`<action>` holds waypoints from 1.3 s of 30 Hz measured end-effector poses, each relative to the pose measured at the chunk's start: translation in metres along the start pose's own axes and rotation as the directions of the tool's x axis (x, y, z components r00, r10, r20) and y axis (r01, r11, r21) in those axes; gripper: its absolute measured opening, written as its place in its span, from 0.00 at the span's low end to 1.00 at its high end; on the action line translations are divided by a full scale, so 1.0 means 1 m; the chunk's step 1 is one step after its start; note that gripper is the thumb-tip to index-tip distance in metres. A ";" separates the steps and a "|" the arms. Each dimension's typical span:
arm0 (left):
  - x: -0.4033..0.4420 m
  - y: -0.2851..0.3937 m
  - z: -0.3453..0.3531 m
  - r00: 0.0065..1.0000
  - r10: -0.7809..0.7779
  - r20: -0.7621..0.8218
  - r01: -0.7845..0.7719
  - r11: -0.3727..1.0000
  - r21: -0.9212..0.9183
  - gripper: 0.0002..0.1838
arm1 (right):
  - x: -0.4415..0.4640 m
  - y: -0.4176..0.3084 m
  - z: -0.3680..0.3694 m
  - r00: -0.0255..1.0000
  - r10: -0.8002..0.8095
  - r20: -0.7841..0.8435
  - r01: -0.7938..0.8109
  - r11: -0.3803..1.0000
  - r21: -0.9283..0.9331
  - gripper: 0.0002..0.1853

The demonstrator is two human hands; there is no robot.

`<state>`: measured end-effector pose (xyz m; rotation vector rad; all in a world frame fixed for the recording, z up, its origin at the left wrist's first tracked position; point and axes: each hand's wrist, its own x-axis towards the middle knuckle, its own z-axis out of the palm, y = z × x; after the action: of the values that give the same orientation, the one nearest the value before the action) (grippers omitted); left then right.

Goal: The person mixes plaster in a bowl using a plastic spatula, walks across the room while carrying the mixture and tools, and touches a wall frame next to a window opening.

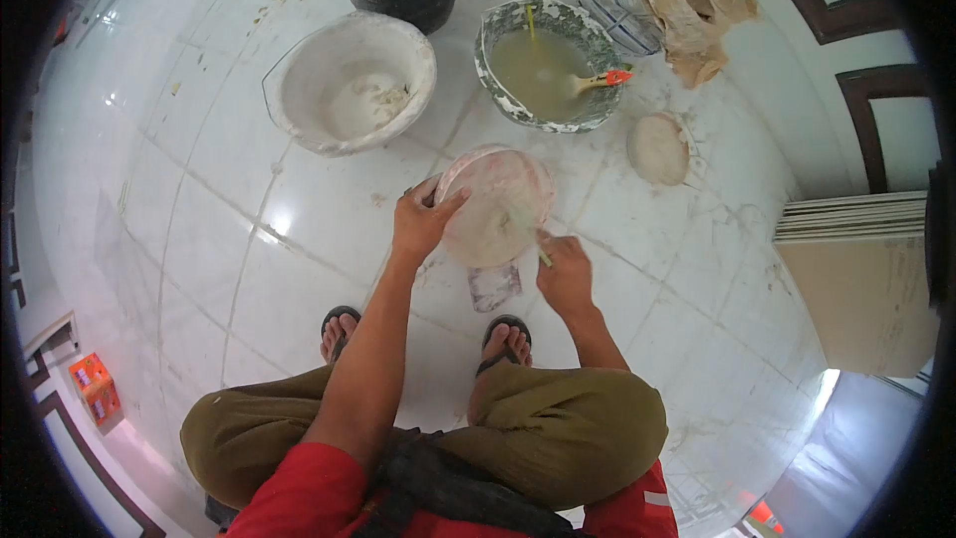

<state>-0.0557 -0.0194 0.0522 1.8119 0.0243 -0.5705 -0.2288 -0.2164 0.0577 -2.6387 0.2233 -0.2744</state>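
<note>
My left hand (423, 224) grips the left rim of a pinkish, powder-smeared bowl (513, 174), thumb over the edge. The bowl is tilted above the floor and holds a pale residue. At its lower right, my right hand (566, 271) is closed round the yellowish-green handle (545, 257) of a tool whose far end is blurred inside the bowl. Just below the bowl a whitish, smeared piece (495, 289) shows; whether it joins the bowl I cannot tell.
Ahead stand a white-coated bucket (299, 90), a black bucket (423, 6) and a bucket of murky water (528, 65) with an orange-handled brush (602, 80). Torn paper (702, 0), a round powdery patch (659, 149) and stacked panels (856, 279) lie to the right.
</note>
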 end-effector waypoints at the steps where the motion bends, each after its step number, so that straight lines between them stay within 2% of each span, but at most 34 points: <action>1: 0.001 0.003 0.001 1.000 0.008 0.003 -0.008 1.000 -0.003 0.21 | -0.003 -0.001 0.001 0.999 -0.020 0.035 0.019 1.000 0.013 0.21; 2: -0.001 0.005 0.001 1.000 0.006 0.021 -0.006 0.999 -0.032 0.22 | -0.009 -0.005 0.004 0.994 -0.047 0.101 0.044 0.999 0.032 0.22; 3: -0.002 0.004 0.000 0.999 0.002 0.037 0.000 0.998 -0.060 0.23 | -0.007 -0.007 0.001 0.994 -0.049 0.101 0.046 0.998 0.032 0.22; 5: 0.006 -0.012 0.003 1.000 0.024 -0.007 -0.024 0.999 -0.022 0.22 | -0.004 -0.007 -0.007 0.989 -0.032 0.146 0.015 0.993 0.118 0.27; 7: 0.003 -0.015 0.004 0.998 0.037 -0.041 -0.036 0.999 0.019 0.21 | 0.004 0.003 -0.012 0.989 0.025 0.146 -0.033 0.998 0.052 0.26; 9: 0.000 -0.002 0.005 1.000 0.004 -0.021 -0.006 0.998 -0.070 0.22 | 0.011 0.018 -0.013 0.999 -0.021 -0.042 0.022 1.000 0.008 0.24; 11: 0.003 -0.002 0.001 1.000 0.012 0.022 -0.011 0.999 -0.041 0.22 | 0.001 0.018 -0.018 0.999 0.007 -0.034 -0.006 1.000 0.023 0.22; 13: 0.005 -0.003 -0.001 0.999 0.010 0.053 -0.009 1.000 -0.014 0.23 | -0.017 0.017 -0.013 0.991 0.128 0.036 -0.131 0.986 0.099 0.20; 17: 0.004 0.001 0.002 0.999 -0.015 0.041 0.015 1.000 -0.003 0.23 | -0.016 0.008 -0.018 0.993 0.041 0.113 -0.065 0.975 0.213 0.18; 19: 0.003 0.001 0.001 0.998 -0.038 0.044 0.037 0.999 0.024 0.23 | -0.008 0.010 -0.025 0.990 0.142 -0.011 -0.139 0.981 0.135 0.18; 20: 0.002 0.002 0.000 0.999 -0.004 0.035 0.003 1.000 0.020 0.23 | -0.009 0.010 -0.024 0.990 0.143 -0.013 -0.140 0.981 0.135 0.18; 22: 0.001 0.003 0.002 0.999 0.036 0.028 -0.036 0.999 0.012 0.23 | -0.014 0.010 -0.023 0.958 0.288 0.001 -0.288 0.956 0.058 0.17; 23: 0.000 0.004 0.003 1.000 0.013 0.017 -0.013 1.000 -0.008 0.23 | -0.018 0.008 -0.021 0.958 0.286 -0.001 -0.286 0.957 0.055 0.17; 25: 0.002 0.005 0.003 1.000 -0.012 0.003 0.012 1.000 -0.029 0.22 | -0.022 -0.002 -0.015 0.990 0.092 0.104 -0.111 0.975 0.191 0.16; 27: 0.003 0.005 0.003 0.999 0.042 -0.025 -0.042 0.999 0.015 0.22 | -0.014 -0.003 -0.013 0.994 0.062 0.086 -0.080 0.973 0.215 0.16; 30: 0.001 0.000 0.004 0.998 0.020 0.055 -0.018 0.999 -0.041 0.25 | 0.013 0.004 -0.016 0.999 0.004 -0.038 -0.002 0.999 0.039 0.19; 34: 0.005 -0.008 0.007 0.993 0.054 0.101 -0.053 0.999 -0.004 0.25 | 0.020 0.000 -0.002 1.000 -0.008 -0.031 0.007 1.000 -0.025 0.22; 36: 0.006 -0.014 0.007 0.996 0.060 0.072 -0.059 0.998 -0.012 0.30 | 0.007 -0.014 0.005 0.989 -0.047 0.137 0.049 0.999 -0.013 0.24; 39: 0.005 -0.016 0.006 0.998 0.043 0.053 -0.038 0.994 -0.102 0.28 | 0.002 -0.026 -0.009 0.971 -0.054 0.235 0.037 0.996 0.077 0.26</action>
<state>-0.0584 -0.0210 0.0343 1.6939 -0.0203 -0.5797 -0.2258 -0.1978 0.0780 -2.5781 0.0726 0.0193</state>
